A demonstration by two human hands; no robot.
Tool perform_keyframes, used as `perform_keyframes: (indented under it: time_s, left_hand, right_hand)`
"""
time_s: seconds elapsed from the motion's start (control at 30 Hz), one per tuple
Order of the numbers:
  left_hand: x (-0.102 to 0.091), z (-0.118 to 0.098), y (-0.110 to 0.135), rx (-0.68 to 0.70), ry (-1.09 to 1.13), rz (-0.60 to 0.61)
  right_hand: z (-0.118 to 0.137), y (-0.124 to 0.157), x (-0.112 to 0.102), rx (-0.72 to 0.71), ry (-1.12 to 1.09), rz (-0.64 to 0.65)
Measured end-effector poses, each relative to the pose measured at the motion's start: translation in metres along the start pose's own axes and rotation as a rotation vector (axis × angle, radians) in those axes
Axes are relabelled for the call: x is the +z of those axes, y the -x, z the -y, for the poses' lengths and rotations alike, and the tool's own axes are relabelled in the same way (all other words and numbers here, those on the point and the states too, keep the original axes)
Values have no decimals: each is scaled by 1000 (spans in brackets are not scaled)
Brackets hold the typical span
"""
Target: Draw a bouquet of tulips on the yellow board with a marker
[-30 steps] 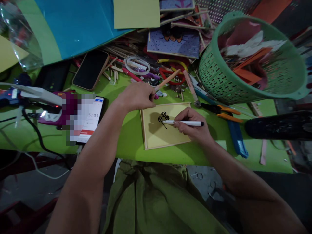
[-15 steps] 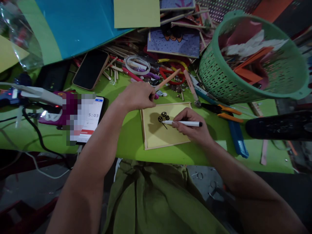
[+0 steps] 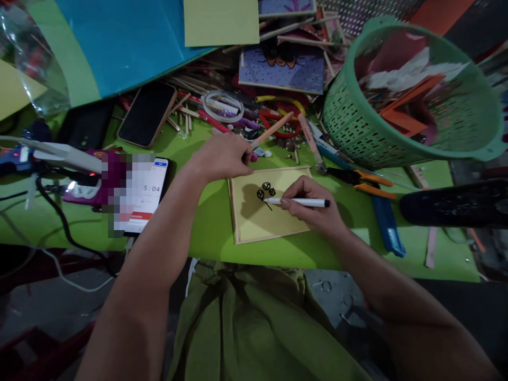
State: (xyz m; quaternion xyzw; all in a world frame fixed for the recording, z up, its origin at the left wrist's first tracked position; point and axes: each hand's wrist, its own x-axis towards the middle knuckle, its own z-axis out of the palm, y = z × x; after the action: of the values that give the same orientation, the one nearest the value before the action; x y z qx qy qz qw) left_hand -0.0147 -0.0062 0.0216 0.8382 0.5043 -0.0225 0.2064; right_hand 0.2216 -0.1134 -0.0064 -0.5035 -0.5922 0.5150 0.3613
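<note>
A white marker point(image 3: 305, 202) with a black end is pinched in my right hand point(image 3: 311, 203), its tip on the yellow card point(image 3: 273, 225). Thin wooden strips edge this card. Three small black flower-like shapes point(image 3: 266, 189) and a slanted line are drawn on it. My left hand point(image 3: 224, 156) rests at the card's upper left corner with fingers curled. An orange stick point(image 3: 273, 129) extends from beside those fingers; whether they grip it or the card's edge is hidden.
A green basket point(image 3: 345, 116) of scraps stands at right, near orange-handled pliers point(image 3: 369, 182) and a blue cutter point(image 3: 387, 227). Several sticks and pens lie behind the card. Two phones, one lit phone point(image 3: 148, 196) and one dark phone point(image 3: 147, 114), lie at left among cables.
The marker tip has barely shifted, with a little more black ink beside it near the left flower. Both hands keep their places. The lit phone's timer advanced by one second.
</note>
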Motion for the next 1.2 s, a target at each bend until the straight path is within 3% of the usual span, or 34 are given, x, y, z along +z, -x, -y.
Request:
perform_keyframes:
  time_s: [1.2]
  left_hand:
    - [-1, 0, 0, -11, 33, 3]
  right_hand:
    - [-4, 2, -6, 80, 24, -36]
